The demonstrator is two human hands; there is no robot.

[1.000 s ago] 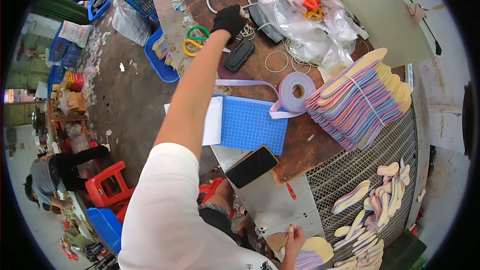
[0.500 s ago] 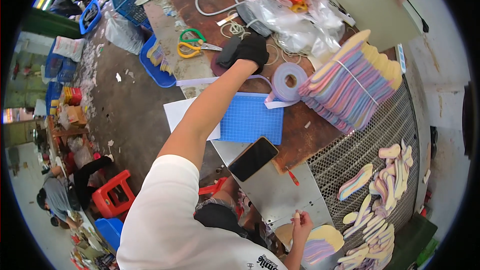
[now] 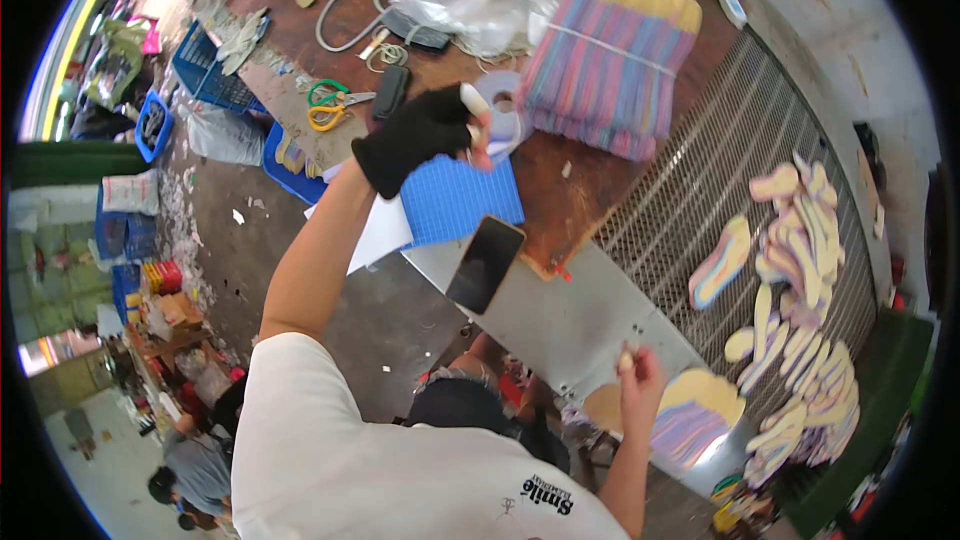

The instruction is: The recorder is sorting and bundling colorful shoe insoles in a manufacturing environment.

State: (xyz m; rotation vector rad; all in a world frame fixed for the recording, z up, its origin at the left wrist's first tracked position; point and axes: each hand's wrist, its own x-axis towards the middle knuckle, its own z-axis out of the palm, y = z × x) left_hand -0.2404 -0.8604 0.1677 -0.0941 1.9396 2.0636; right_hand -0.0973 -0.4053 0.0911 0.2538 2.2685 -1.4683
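Worn brown tabletop (image 3: 580, 190) meets a grey metal plate (image 3: 540, 340) and a mesh panel (image 3: 670, 210) on my feed. I see the left hand (image 3: 425, 135), in a black glove with bare fingertips, partly covering the lilac ribbon roll (image 3: 512, 130). Its fingers are half curled; I cannot tell whether they grip anything. My view puts the roll just beside a banded bundle of striped insoles (image 3: 610, 70). Below the glove, I make out a blue gridded mat (image 3: 465, 205), with a dark phone (image 3: 485, 265) at its lower edge. I find the bare right hand (image 3: 645, 380) beside the fanned insole stack (image 3: 690, 425), thumb and fingers nearly together; whether they pinch something, I cannot tell. Loose insoles (image 3: 795, 230) lie heaped on the mesh.
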